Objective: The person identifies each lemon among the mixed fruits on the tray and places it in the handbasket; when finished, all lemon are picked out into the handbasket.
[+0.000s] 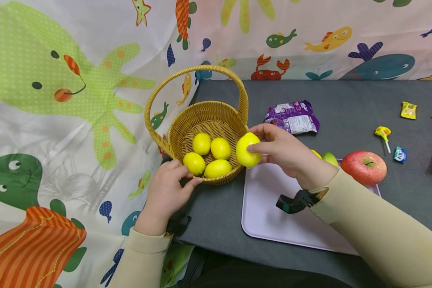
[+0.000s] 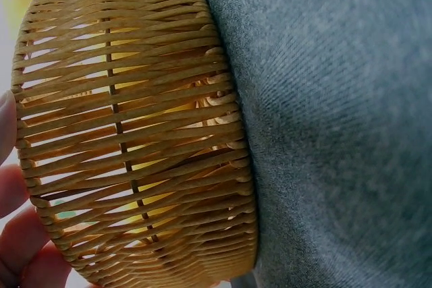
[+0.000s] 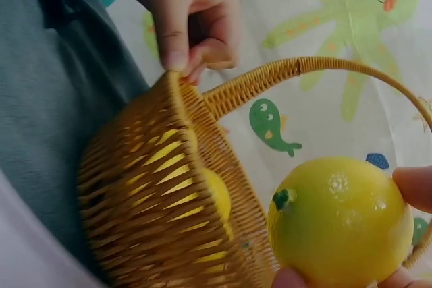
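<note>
Thumb and fingers of the right hand [image 1: 281,150] pinch a glossy yellow lemon [image 1: 247,149], green at its stem, just beside the wicker basket [image 1: 201,114], whose near rim the left hand [image 1: 168,192] clasps. Four more lemons [image 1: 221,149] lie inside; the right sleeve [image 1: 374,228] blocks my view of part of the lilac tray [image 1: 264,212] and a green fruit [image 1: 330,159].

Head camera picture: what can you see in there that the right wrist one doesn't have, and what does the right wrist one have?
Only the head view shows the apple, purple packet and lollipop.

Only the right wrist view shows the green nub on the held lemon and yellow peeking through gaps in the basket.

Both show the left hand gripping the basket's rim and fingers of the right hand holding the lemon.
</note>
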Available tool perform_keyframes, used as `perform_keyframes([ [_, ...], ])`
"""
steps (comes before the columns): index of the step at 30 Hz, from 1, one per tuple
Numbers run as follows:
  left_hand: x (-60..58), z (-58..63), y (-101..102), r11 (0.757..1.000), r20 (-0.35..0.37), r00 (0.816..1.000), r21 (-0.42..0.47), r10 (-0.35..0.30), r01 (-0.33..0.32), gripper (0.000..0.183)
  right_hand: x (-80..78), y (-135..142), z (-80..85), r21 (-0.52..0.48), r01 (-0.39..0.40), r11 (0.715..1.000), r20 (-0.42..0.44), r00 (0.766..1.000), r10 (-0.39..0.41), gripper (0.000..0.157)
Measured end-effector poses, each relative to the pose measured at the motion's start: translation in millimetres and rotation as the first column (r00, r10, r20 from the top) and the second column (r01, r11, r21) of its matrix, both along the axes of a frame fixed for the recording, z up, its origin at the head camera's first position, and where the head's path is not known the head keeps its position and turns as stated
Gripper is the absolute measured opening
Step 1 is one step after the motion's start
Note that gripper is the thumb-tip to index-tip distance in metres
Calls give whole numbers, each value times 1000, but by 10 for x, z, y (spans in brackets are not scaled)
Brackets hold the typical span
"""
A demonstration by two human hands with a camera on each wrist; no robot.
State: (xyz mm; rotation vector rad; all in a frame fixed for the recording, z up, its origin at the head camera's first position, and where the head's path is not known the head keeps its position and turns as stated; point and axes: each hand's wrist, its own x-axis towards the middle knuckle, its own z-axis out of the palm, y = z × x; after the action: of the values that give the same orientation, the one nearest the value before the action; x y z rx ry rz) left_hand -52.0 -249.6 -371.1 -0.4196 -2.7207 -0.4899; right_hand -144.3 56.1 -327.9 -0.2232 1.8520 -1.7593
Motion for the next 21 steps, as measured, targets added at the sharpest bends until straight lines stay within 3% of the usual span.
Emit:
perform_keyframes([
  [8, 3, 10, -6, 1000, 8, 1000, 3, 7, -7, 31, -262, -561, 69, 20, -75, 997, 20, 997, 74, 48],
  [14, 6, 8, -31, 1000, 2, 1000, 3, 0, 0, 31, -353, -999, 7, 162, -125, 979, 4, 992, 126, 50],
  [21, 3, 14, -25, 1000, -36, 999, -2, -31, 31, 32, -383, -1159, 11, 292, -146, 945, -41, 985, 165, 52],
])
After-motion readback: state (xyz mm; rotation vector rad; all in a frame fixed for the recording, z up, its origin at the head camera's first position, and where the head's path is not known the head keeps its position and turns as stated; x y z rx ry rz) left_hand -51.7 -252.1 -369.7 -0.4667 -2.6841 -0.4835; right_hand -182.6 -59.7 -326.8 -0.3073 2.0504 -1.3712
